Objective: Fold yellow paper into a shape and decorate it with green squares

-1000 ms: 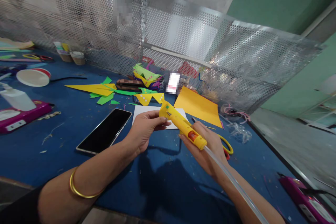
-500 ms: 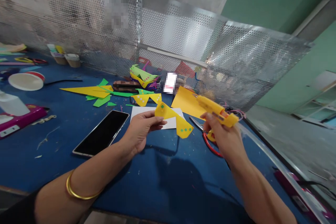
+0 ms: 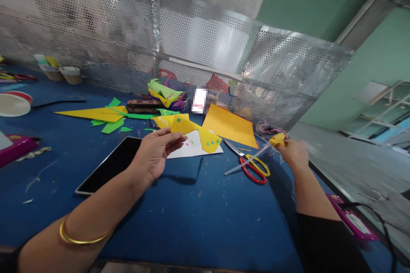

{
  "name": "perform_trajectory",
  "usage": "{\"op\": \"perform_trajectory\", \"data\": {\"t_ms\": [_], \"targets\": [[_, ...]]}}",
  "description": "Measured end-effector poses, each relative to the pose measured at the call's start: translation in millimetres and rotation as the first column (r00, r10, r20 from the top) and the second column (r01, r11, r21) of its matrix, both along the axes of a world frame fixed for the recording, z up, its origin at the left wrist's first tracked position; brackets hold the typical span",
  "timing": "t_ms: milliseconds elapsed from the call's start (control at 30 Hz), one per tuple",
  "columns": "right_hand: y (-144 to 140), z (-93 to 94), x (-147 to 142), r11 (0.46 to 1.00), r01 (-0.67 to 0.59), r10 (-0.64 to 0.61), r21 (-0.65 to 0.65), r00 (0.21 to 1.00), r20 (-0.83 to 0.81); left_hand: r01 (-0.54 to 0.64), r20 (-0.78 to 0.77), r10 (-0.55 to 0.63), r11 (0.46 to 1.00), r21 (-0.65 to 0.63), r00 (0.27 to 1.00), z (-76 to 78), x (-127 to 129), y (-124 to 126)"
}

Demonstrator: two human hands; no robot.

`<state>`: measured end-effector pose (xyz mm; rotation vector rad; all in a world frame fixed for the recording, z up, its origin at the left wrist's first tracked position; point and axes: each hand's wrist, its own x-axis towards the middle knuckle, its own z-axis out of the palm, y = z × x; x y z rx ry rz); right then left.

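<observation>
We've got the left hand (image 3: 150, 155) up off the blue worktop (image 3: 198, 217), its fingers (image 3: 169, 136) pinched on 1 end of a folded yellow paper piece (image 3: 195, 130) with little green and white dots — the rest of the piece trails out to the right of the fingertips, hanging just over a white sheet (image 3: 192, 147). The right hand (image 3: 296, 153) is well off to the right near the worktop's edge, closed around a yellow glue gun (image 3: 277, 140); it's blurry, so we can't tell how tight the grip is. A clear glue stick (image 3: 246, 161) pokes out from it, pointing back toward the red-and-yellow scissors (image 3: 253, 166), which lie between the 2 hands. A phone (image 3: 110, 164) sits just below the left wrist.

Our read: this looks like the gluing step, with the gun parked out to the side. The next move would call for keeping that pinch steady so the fold doesn't spring open.
</observation>
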<state>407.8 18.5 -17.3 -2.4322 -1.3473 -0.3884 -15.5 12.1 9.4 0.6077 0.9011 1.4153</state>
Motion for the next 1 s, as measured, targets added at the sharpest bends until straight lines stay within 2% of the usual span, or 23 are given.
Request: {"op": "perform_trajectory", "data": {"t_ms": [67, 167, 300, 467, 567, 600, 633, 667, 733, 800, 867, 900, 933, 1000], "targets": [[-2.3, -4.3, 3.3, 0.994, 0.062, -0.059, -0.085, 0.997, 0.04, -0.006, -0.002, 0.006, 1.0, -0.001, 1.0, 0.2, -0.3, 1.0], [-2.2, -10.1, 4.6, 0.979, 0.098, -0.084, -0.181, 0.993, 0.084, -0.017, -0.013, 0.017, 1.0, 0.001, 1.0, 0.6, -1.2, 1.5], [-0.7, -15.1, 4.6, 0.964, 0.117, -0.092, -0.238, 0.989, 0.114, -0.02, -0.01, 0.02, 1.0, 0.018, 1.0, 0.3, -2.6, 1.4], [-5.3, -7.6, -2.0, 0.971, 0.147, -0.119, -0.187, 0.981, 0.152, -0.046, 0.04, 0.045, 0.999, 0.027, 0.998, 0.1, -5.1, 3.3], [-8.4, 7.4, -18.7, 0.988, 0.15, -0.138, -0.044, 0.968, 0.208, -0.083, 0.089, 0.081, 0.996, 0.027, 0.993, 3.7, -8.2, 5.4], [-8.8, 12.4, -28.8, 0.993, 0.111, -0.116, 0.033, 0.969, 0.22, -0.094, 0.101, 0.091, 0.995, 0.027, 0.991, 5.5, -9.6, 6.1], [-8.9, 16.6, -41.7, 0.988, 0.011, -0.044, 0.152, 0.976, 0.214, -0.104, 0.11, 0.1, 0.994, 0.028, 0.989, 7.3, -11.0, 6.8], [-9.0, 19.3, -57.5, 0.961, -0.106, 0.058, 0.257, 0.98, 0.189, -0.117, 0.119, 0.113, 0.993, 0.028, 0.986, 9.2, -12.4, 7.3], [-9.1, 19.5, -96.2, 0.85, -0.36, 0.345, 0.384, 0.932, 0.111, -0.148, 0.148, 0.143, 0.989, 0.025, 0.979, 12.3, -15.3, 8.2], [-8.9, 14.0, -140.2, 0.719, -0.546, 0.613, 0.43, 0.79, -0.021, -0.172, 0.182, 0.165, 0.985, 0.019, 0.969, 14.6, -17.9, 8.9], [-5.8, 6.3, -182.3, 0.631, -0.695, 0.769, 0.344, 0.62, -0.157, -0.185, 0.207, 0.177, 0.983, 0.017, 0.962, 16.1, -20.2, 9.4], [-1.9, 2.7, -200.8, 0.606, -0.744, 0.795, 0.281, 0.57, -0.206, -0.191, 0.214, 0.182, 0.981, 0.02, 0.96, 16.6, -21.2, 9.7], [4.1, -0.4, -216.9, 0.6, -0.769, 0.796, 0.219, 0.549, -0.254, -0.199, 0.222, 0.189, 0.98, 0.024, 0.957, 16.8, -22.0, 10.1], [22.4, -5.1, -242.2, 0.611, -0.773, 0.781, 0.168, 0.556, -0.284, -0.214, 0.238, 0.201, 0.976, 0.031, 0.95, 16.7, -23.2, 11.1]]}}
